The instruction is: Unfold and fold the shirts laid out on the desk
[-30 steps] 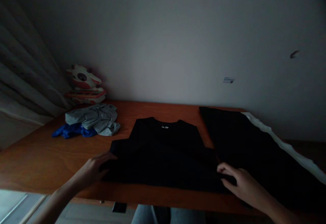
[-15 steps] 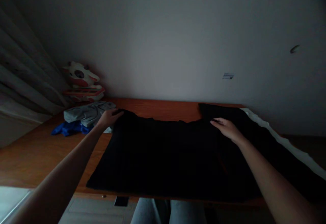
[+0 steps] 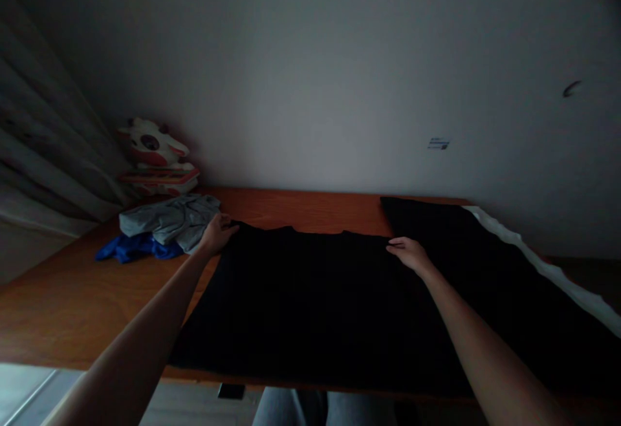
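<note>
A black garment (image 3: 310, 303) lies spread over the front of the wooden table (image 3: 72, 297), its far edge running between my two hands. My left hand (image 3: 218, 232) pinches its far left corner, beside the grey cloth. At the far right corner, my right hand (image 3: 406, 251) has the fabric between thumb and fingers. Another dark cloth (image 3: 451, 232) with a white strip (image 3: 533, 255) along its right side lies to the right; where it meets the garment is hard to make out in the dim light.
A grey cloth (image 3: 165, 219) rests partly on a blue cloth (image 3: 138, 247) at the left. Behind them a cow-shaped toy (image 3: 158, 154) stands near the curtain (image 3: 43, 148). The wall (image 3: 310, 77) rises at the table's back edge.
My right hand has moved left and nearer, with the garment's corner. My left hand has shifted slightly right and nearer. The garment's far edge lies straighter and lower.
</note>
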The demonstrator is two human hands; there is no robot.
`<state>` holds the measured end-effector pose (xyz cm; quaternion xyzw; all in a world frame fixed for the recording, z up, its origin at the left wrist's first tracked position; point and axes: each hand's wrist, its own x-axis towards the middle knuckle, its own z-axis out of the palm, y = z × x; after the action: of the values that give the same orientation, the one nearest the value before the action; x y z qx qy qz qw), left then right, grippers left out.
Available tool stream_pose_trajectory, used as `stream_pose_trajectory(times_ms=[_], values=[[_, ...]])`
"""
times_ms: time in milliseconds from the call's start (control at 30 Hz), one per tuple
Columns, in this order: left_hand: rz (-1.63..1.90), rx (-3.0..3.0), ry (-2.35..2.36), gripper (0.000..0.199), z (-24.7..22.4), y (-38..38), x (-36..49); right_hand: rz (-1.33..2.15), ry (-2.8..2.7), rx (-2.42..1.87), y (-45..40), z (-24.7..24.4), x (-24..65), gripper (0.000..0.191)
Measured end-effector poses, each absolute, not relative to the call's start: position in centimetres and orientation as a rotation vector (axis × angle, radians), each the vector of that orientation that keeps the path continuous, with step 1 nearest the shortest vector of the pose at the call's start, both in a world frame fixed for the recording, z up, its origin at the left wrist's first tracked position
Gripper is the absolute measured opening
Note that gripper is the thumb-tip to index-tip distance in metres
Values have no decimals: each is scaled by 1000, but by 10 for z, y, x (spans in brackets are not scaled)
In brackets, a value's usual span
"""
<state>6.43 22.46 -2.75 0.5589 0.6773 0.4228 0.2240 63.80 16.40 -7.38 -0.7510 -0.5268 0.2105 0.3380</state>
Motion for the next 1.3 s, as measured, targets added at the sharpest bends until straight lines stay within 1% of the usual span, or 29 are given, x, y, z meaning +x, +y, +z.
stream_pose_trajectory(times_ms=[67,133,267,333,400,467,567,633,700,767,833,1000,1100,1200,1300], values=[[1293,1451,1793,46,-22,224,64,484,-1385,-1910,162,-70,639,18],[1361,1404,1752,48,-17,225,66,398,-1379,-1879,161,-66,640,20],[1432,1487,1775,38,-7,234,76,263,-1360,-1857,164,-63,633,26],[1403,1596,1818,37,-3,234,86,221,-1373,-1844,162,-64,621,32],[1309,1778,1848,38,-1,222,101,167,-1475,-1789,150,-65,603,36],[1159,2067,1784,35,-1,191,116,98,-1660,-1685,124,-66,584,41],[794,2531,1473,35,-12,120,130,89,-1884,-1584,67,-71,563,54],[579,2704,1450,43,-27,72,128,115,-1984,-1646,30,-77,557,59],[449,2807,1525,59,-45,34,117,132,-2039,-1750,3,-83,558,62],[362,2873,1584,67,-60,11,102,144,-2065,-1831,-13,-87,560,65],[315,2900,1635,70,-69,-2,90,158,-2080,-1864,-19,-88,561,66],[317,2887,1658,69,-72,-13,77,197,-2092,-1893,-29,-86,559,67],[331,2836,1691,62,-62,-10,86,205,-2051,-1989,-30,-80,548,69],[349,2810,1638,47,-41,5,121,181,-2034,-1985,-16,-62,518,69],[383,2831,1393,48,-25,31,175,264,-2191,-1768,10,-40,476,60]])
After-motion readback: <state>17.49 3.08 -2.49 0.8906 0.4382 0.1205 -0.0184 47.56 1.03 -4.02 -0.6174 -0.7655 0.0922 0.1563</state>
